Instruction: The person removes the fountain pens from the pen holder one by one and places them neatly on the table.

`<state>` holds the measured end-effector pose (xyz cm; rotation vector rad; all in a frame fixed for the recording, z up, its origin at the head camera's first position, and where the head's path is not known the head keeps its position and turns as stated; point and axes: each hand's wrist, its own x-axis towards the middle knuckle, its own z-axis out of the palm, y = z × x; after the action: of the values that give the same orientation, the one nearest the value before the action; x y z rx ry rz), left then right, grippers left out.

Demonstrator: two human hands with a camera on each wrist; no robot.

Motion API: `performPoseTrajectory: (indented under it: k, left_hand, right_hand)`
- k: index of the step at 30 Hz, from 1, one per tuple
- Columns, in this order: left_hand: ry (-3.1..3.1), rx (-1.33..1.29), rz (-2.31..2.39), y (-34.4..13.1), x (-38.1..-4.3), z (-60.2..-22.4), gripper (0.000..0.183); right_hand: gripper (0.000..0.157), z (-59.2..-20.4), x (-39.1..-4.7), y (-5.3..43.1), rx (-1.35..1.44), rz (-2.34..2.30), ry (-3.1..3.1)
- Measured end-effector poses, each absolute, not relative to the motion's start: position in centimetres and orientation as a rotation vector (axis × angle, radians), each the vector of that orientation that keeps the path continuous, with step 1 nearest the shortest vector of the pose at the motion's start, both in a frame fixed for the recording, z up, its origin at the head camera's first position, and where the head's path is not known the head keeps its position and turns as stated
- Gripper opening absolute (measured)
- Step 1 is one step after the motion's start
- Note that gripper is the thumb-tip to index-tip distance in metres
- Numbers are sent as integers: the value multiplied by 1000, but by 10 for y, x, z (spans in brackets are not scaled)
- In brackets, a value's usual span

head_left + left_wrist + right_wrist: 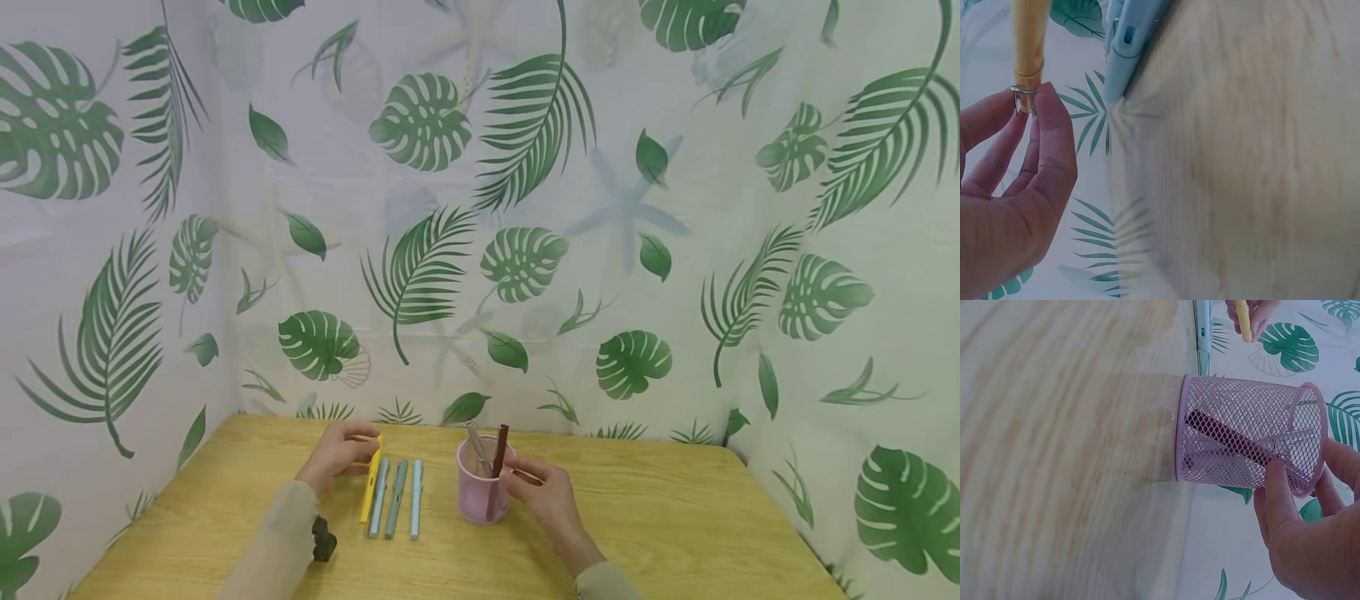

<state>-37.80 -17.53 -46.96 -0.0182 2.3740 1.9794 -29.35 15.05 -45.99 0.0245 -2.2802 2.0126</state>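
My left hand (341, 457) pinches the clip end of a yellow pen (371, 487) between thumb and fingertips. In the left wrist view the yellow pen (1029, 40) stands out from the fingertips. Beside it on the table are a blue pen (379, 500), a grey-green pen (397, 500) and a light blue pen (416, 500), roughly parallel. My right hand (546, 497) holds a pink mesh pen holder (1241, 394) near its rim, thumb on the mesh and fingers around the edge. Inside lean a dark red pen (500, 450) and a silver-grey pen (477, 446).
The wooden table (660, 517) reaches back to a leaf-patterned cloth (525, 333) that hangs behind and along both sides. A black device (322, 540) is strapped at the left wrist. The pen holder stands right of the row of pens.
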Motion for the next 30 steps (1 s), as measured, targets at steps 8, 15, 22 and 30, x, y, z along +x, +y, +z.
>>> performPoseTrajectory:
  k: [8,15,22,30]
  left_hand:
    - [2376,-100,1926,-176,-378,-474,30]
    - [2386,-148,1882,-174,-375,-477,30]
    - [2411,-194,1821,-176,-375,-478,26]
    - [2390,-231,1812,-178,-375,-476,19]
  right_hand:
    - [35,-460,-293,151,19,2015,-2276]
    - [35,-460,-293,152,11,2012,-2284]
    - [37,-461,-294,152,34,2026,-2278]
    - [37,-462,-295,153,54,2028,-2270]
